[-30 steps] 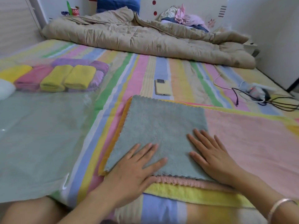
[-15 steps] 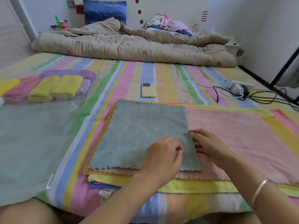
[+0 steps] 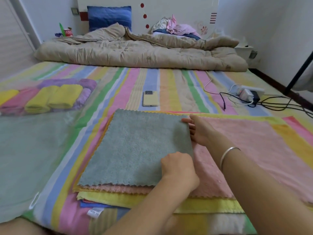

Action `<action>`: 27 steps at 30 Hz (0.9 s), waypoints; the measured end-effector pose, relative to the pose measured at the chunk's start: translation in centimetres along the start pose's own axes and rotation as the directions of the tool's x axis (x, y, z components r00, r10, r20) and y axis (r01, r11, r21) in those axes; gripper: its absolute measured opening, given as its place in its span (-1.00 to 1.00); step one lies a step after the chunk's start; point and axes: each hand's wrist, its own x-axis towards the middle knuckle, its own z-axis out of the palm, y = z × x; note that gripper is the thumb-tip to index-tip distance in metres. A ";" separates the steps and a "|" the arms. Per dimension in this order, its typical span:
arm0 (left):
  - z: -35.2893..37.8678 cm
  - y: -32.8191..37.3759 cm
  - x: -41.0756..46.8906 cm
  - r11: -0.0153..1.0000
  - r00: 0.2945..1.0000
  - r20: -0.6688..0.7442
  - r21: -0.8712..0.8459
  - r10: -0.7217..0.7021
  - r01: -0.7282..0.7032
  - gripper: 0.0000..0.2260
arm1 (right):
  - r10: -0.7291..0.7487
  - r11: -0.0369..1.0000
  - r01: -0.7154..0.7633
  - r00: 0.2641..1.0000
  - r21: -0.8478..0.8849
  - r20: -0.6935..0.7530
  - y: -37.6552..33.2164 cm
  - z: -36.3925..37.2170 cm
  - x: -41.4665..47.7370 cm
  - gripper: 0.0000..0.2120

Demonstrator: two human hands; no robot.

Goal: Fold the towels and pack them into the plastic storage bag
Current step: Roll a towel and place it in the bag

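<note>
Your plastic bag [image 3: 25, 158], cut off at the bed's [image 3: 152, 78] left edge, holds rolled towels [image 3: 64, 95]. The grey towel [image 3: 135, 146] tops the near-edge stack [image 3: 118, 199]. Your left hand [image 3: 179, 167] and right hand [image 3: 200, 131] pinch its right edge, fingertips hidden. The far can [image 3: 68, 32] reads "ASO".

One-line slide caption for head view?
Folding: left hand and right hand grip grey towel edge on stack; bag holds folded towels.

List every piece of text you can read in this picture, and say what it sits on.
"ASO": white letters on the red can at the far left by the wall; any further letters are unclear.
White care tag at the near edge of the towel stack: print too small to read.
Phone, grey towel: no text visible.
</note>
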 end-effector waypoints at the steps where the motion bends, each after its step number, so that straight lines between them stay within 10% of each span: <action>1: -0.3 -0.7 -0.2 0.999 1.000 0.001 -0.046 -0.003 0.003 -0.74 | -0.011 1.000 0.010 1.000 -0.029 -0.015 -0.4 0.3 0.4 -0.66; 6: -0.7 -5.3 -1.4 0.894 0.998 -0.065 -0.448 -0.017 -0.014 -0.82 | -0.143 0.972 0.116 0.983 -0.205 -0.119 -2.5 1.5 1.5 -0.92; 14: -0.2 -14.8 -4.8 0.483 0.976 -0.070 -0.875 -0.207 0.040 -0.80 | -0.341 0.882 0.321 0.940 -0.345 0.002 -5.0 10.1 0.8 -0.72; 27: 1.4 -24.2 -6.4 0.632 0.901 -0.120 -0.751 -0.418 0.193 -0.80 | -0.245 0.744 0.238 0.966 -0.624 0.076 -0.9 24.2 3.9 -0.88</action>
